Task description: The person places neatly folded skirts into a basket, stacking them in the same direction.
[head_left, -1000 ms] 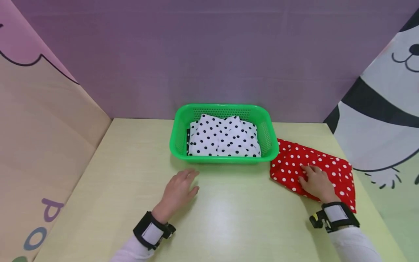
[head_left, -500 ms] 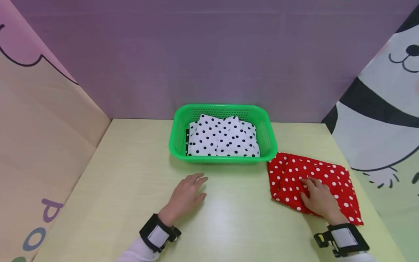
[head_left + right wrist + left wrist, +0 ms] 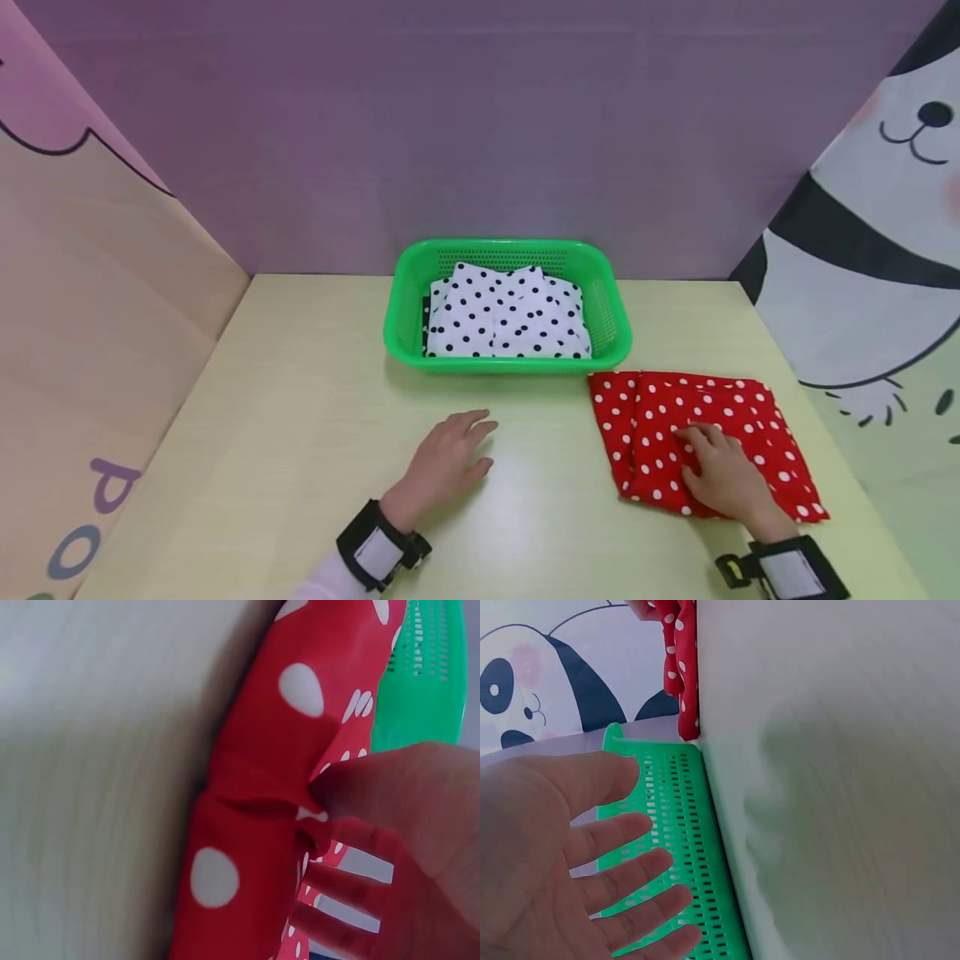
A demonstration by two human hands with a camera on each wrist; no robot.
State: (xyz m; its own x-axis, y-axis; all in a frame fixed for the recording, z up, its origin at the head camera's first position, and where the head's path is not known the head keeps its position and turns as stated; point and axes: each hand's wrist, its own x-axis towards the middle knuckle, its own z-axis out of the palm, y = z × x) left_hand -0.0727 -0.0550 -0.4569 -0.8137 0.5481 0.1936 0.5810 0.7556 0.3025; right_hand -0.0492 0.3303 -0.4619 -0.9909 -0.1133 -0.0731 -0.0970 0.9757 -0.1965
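Observation:
A folded red cloth with white polka dots (image 3: 652,433) lies on the right of the table, just in front of the basket's right corner. On top of it is my right hand (image 3: 723,479), whose thumb and fingers pinch a small bunched fold, seen close up in the right wrist view beside the thumb (image 3: 397,784). My left hand (image 3: 446,458) hovers over the table before the basket, fingers loosely spread and holding nothing. From the left wrist, its fingers (image 3: 630,881) show apart in front of the green basket's side.
The green plastic basket (image 3: 506,365) stands at the back of the table (image 3: 315,400). White cloth with black dots (image 3: 510,312) lies folded inside, with a dark edge of black fabric at its left. Printed fabric walls enclose the back (image 3: 480,142) and both sides.
The red cloth has come toward me and turned straighter, its left end shifting left, with my right hand moving nearer too. My left hand has drifted right and slightly nearer.

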